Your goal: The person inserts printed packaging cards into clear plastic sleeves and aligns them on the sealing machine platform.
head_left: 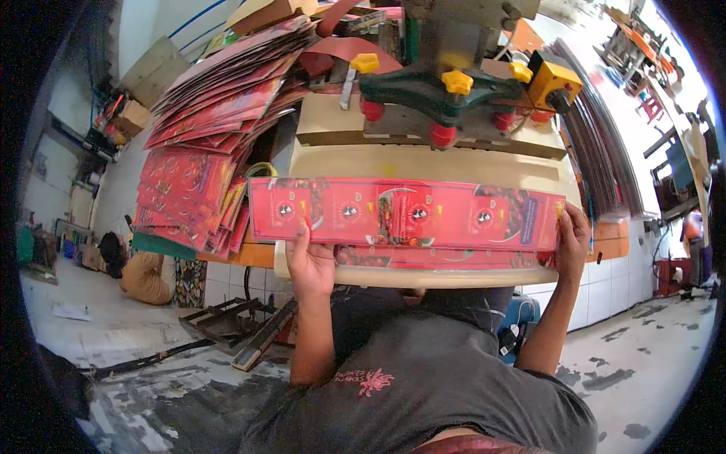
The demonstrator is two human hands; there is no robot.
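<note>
Over the cream work surface (491, 166), right of the piled sheets (185, 181), a long red strip (446, 216) was pinched by the left hand (311, 261) at its near edge and the right hand (574, 238) at its right end.

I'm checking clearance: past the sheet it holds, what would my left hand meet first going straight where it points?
Past the red printed sheet, the left hand would probably meet the pale block ahead, though depth is unclear.

Strip (454, 216): between left fingers (302, 236) and right fingers (578, 221). Sheet pile (215, 113): leftward of the left fingers. Machine (431, 89): ahead, beyond both.
</note>
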